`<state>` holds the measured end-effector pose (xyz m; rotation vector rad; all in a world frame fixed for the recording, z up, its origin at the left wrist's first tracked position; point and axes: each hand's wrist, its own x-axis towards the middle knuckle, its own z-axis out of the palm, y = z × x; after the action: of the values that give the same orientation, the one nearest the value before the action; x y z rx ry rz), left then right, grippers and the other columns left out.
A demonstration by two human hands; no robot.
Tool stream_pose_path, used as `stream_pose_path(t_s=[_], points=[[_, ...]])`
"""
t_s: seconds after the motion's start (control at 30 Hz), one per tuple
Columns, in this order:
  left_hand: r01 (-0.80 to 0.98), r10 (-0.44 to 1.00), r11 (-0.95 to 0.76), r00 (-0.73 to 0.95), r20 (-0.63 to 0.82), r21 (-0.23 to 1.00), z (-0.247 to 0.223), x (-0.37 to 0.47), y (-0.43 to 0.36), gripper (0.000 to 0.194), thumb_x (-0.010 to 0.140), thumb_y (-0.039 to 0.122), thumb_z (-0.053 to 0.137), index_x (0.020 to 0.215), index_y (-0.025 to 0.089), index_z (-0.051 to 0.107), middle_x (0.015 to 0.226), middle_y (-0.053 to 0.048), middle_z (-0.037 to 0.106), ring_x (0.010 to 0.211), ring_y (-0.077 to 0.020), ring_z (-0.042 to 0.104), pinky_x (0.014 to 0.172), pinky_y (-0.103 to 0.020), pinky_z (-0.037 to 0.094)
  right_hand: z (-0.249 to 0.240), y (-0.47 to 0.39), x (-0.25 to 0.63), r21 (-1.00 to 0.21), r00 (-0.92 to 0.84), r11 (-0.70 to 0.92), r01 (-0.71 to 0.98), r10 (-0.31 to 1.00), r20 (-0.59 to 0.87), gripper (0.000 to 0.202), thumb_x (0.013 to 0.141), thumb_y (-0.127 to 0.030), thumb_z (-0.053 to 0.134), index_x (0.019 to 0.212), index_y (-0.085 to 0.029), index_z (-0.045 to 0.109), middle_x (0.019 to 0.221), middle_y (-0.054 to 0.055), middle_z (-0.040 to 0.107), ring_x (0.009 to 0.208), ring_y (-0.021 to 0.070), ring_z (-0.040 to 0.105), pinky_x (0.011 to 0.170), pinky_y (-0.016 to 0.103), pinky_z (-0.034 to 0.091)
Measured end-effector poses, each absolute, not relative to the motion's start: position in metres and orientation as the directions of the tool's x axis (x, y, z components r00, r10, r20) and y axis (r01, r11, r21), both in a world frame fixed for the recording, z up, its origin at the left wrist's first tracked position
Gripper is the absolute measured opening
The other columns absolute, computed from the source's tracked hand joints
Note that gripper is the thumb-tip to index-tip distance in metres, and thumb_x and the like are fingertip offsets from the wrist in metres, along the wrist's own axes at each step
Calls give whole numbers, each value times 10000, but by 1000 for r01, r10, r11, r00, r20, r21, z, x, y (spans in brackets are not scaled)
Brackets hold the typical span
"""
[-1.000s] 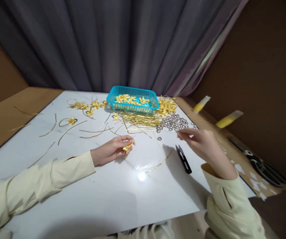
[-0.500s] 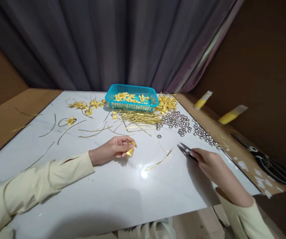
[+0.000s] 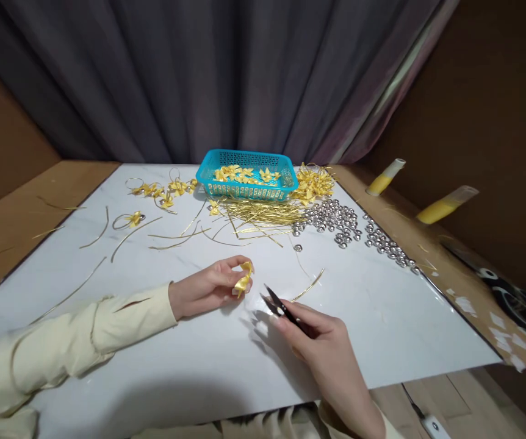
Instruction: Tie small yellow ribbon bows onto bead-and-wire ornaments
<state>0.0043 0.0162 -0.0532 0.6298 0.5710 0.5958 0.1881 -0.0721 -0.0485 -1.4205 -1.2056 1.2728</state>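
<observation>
A yellow ribbon piece (image 3: 243, 281) is pinched in the fingers of the left hand (image 3: 210, 286), over the white-topped table (image 3: 190, 366). Near it, apart, black snips (image 3: 285, 310) with parted blades sit gripped in the right hand's fingers (image 3: 306, 314). Beyond lie silver beads (image 3: 334, 216) and a blue basket (image 3: 250, 192).

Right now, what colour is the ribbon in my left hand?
The ribbon is yellow, clearest in the head view.
</observation>
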Motion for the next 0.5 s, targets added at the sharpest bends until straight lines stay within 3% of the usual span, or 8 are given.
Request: stream_pose_path(t_s=[0.2,0.33,0.5], points=[[-415,583,755,779,-229,508,-55,4,6,185,673,88,733,736,166,577,488,45,435,510,-71,395,487,-150,307,-51,-80,173,-947,-66,98,305,994,82,248,811,-348,595,933,-183,734,607,-4,536,554,106,442,524,208,402],[-430,559,778,806,-192,459,-54,3,4,175,698,66,694,751,171,565,472,62,353,459,-64,305,471,-155,274,-53,-83,171,-896,-32,216,388,975,222,233,843,-305,570,988,-179,702,618,-14,523,539,95,451,508,186,406],[-428,525,793,842,-129,434,-55,4,2,122,746,89,655,778,182,582,469,67,358,418,-55,193,468,-168,269,-56,-82,172,-789,-41,374,488,912,407,242,851,-223,568,1044,-106,654,636,-5,521,544,89,477,526,175,429]])
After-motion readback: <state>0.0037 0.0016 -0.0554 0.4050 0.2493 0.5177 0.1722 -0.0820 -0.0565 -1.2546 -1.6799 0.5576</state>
